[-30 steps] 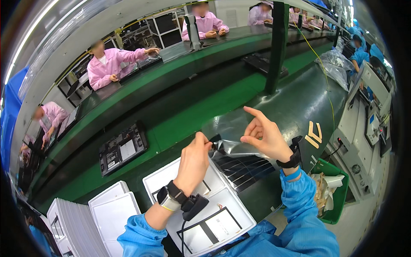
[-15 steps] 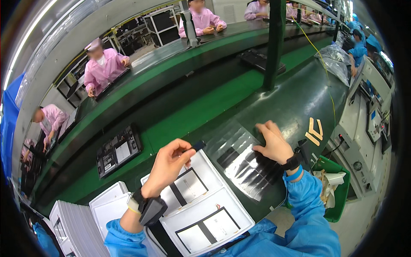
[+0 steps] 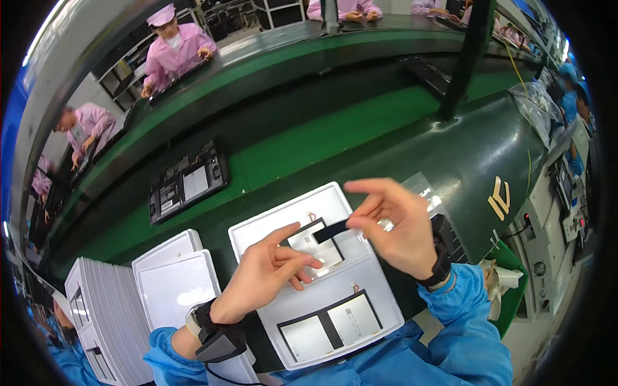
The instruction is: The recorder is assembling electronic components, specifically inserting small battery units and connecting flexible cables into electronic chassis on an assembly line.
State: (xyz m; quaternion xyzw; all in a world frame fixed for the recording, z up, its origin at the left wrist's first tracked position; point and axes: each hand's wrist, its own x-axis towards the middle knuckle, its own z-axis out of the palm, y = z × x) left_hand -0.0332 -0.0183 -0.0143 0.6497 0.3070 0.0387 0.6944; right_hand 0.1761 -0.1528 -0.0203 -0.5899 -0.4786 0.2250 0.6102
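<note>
My right hand (image 3: 396,222) pinches a short black strip (image 3: 331,231) between thumb and fingers above the white tray (image 3: 386,280). The strip's free end points left over the upper flat battery pack (image 3: 329,255), which has white faces and a black border. My left hand (image 3: 273,267) hovers at that pack's left side, index finger and thumb apart, with nothing visible in it. It partly hides the pack. A lower battery pack (image 3: 351,321) with a small wire lead lies in the tray's near half. Behind my right wrist, a clear sheet with black strips (image 3: 444,231) is mostly covered.
Stacked white trays (image 3: 106,315) and loose white trays (image 3: 177,289) stand at left. An opened laptop base (image 3: 188,183) lies on the green line. Tan strips (image 3: 499,198) lie at right, above a green bin (image 3: 517,299). A dark post (image 3: 468,64) rises behind. People in pink work opposite.
The black strip has passed from my left hand to my right hand, which moved from the clear sheet to above the tray. My left hand has lowered and spread. The view has shifted.
</note>
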